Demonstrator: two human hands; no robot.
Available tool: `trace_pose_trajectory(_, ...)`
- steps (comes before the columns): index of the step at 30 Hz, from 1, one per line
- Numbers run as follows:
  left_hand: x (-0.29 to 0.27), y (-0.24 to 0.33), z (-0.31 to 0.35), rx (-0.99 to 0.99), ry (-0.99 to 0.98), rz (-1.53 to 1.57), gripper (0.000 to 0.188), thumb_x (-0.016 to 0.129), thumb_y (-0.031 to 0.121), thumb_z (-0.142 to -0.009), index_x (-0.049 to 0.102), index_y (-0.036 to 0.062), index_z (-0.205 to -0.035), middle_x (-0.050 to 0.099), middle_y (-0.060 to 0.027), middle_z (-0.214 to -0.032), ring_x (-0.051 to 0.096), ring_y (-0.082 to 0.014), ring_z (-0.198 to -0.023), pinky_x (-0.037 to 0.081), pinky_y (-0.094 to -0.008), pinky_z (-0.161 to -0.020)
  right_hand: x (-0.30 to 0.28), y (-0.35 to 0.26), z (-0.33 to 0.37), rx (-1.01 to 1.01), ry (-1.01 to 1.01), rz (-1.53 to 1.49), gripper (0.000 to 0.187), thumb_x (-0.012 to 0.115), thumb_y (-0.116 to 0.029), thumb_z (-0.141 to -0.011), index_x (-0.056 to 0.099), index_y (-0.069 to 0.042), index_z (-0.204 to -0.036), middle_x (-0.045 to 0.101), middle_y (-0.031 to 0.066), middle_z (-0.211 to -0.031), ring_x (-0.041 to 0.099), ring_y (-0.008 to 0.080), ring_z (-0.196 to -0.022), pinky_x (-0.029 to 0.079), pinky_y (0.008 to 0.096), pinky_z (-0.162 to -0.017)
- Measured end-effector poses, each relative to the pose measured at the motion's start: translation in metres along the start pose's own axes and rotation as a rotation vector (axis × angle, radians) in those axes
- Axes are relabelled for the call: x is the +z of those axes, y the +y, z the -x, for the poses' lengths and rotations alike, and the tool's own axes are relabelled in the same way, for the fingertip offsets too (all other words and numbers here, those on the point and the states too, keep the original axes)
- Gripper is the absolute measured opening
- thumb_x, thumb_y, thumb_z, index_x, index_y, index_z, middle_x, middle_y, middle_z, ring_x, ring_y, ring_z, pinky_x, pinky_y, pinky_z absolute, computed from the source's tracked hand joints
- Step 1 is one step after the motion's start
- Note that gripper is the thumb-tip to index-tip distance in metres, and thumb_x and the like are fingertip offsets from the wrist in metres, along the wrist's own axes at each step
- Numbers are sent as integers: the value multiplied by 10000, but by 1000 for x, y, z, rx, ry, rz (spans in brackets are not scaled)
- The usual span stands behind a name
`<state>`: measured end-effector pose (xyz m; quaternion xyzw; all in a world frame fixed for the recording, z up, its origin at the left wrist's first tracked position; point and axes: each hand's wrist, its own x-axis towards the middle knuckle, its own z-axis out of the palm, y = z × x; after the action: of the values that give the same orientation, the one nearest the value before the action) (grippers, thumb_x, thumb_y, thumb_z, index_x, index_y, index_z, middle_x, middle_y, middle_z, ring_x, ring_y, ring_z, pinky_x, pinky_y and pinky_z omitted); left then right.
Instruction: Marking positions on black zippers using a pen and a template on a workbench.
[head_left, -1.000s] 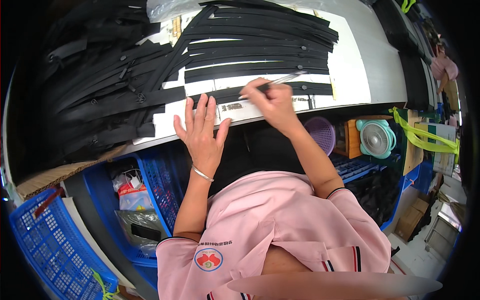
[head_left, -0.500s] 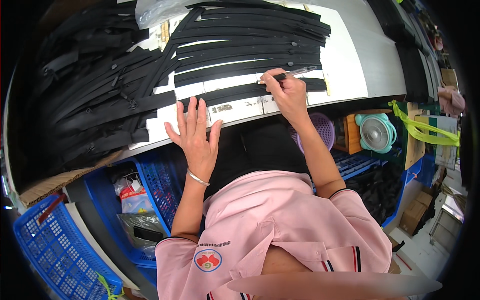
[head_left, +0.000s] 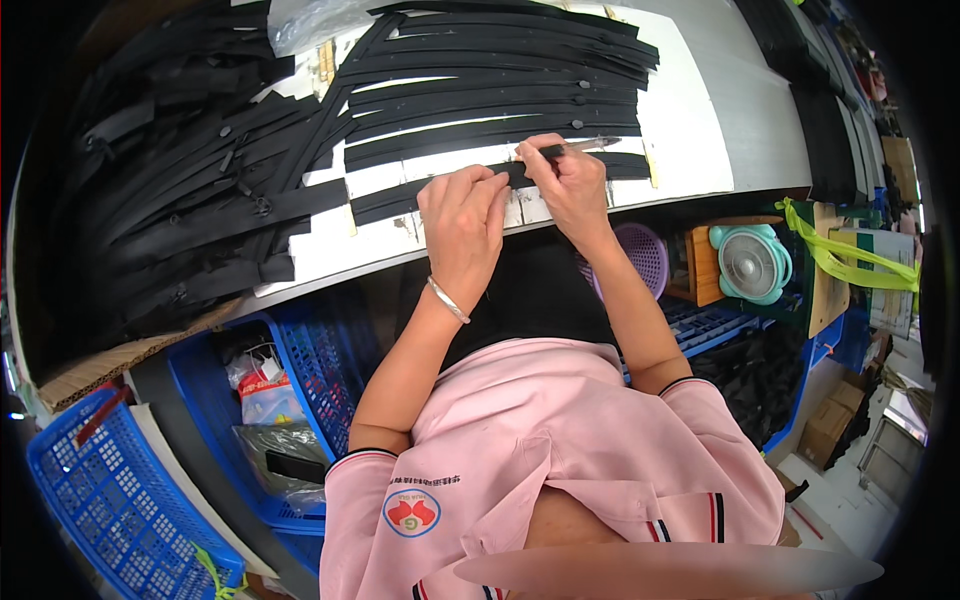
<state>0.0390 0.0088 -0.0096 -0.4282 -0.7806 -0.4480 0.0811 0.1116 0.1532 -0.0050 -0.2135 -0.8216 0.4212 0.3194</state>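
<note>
Long black fabric strips, zipper-like and some with small dark pulls, lie side by side across a white board (head_left: 690, 150). The nearest black strip (head_left: 385, 207) runs along the board's front edge, which carries dark marks. My left hand (head_left: 465, 215), wearing a silver bangle, rests over this strip with bent fingers drawn together on it; the fingertips are partly hidden. Just to its right, my right hand (head_left: 570, 185) grips a pen (head_left: 600, 144) with a clear barrel and dark grip. The pen's tip is hidden at my fingers, close to the strip's upper edge.
A tangled heap of black strips (head_left: 170, 190) covers the table's left side. Clear plastic (head_left: 310, 25) lies at the back. Below the edge are blue crates (head_left: 130, 500), a purple basket (head_left: 643, 260) and a small teal fan (head_left: 752, 265). More black material (head_left: 825, 130) lies at right.
My left hand has moved right along the nearest strip, from spread flat fingers to bent ones drawn together beside my right hand. The right hand with the pen has barely shifted.
</note>
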Motion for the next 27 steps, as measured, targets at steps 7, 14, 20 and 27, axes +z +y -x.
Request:
trace_pose_trajectory(7, 3, 1, -2, -9, 31, -28, 126, 784, 61, -834, 769, 74, -959, 684, -18, -985, 611, -234, -928, 432, -383, -867, -11, 0, 3, 51, -107, -120, 150, 690, -112, -949, 742, 17, -894, 680, 71, -661, 587, 74, -552, 450, 275, -512)
trace_pose_trajectory(14, 3, 3, -3, -7, 3, -60, 102, 782, 71, -846, 767, 76, -947, 690, -25, -991, 619, -237, -937, 429, -381, -873, -11, 4, 2, -70, -152, -44, 129, 650, -40, -924, 733, 38, -862, 725, 89, -742, 648, 88, -637, 494, 264, -576)
trace_pose_trajectory(20, 3, 3, -3, -5, -13, -67, 93, 788, 74, -857, 767, 83, -947, 692, -17, -993, 620, -224, -941, 431, -372, -890, -40, -3, 5, 89, -118, -296, 153, 618, -40, -930, 729, 32, -853, 729, 60, -781, 613, 76, -648, 479, 244, -597)
trace_pose_trajectory(27, 2, 2, -2, -6, -30, -94, 151, 803, 78, -863, 794, 103, -1011, 705, -18, -1007, 625, -213, -945, 429, -355, -889, -92, 20, 13, 184, 229, -149, 99, 685, -83, -973, 743, -3, -968, 757, 50, -868, 673, 93, -727, 506, 249, -633)
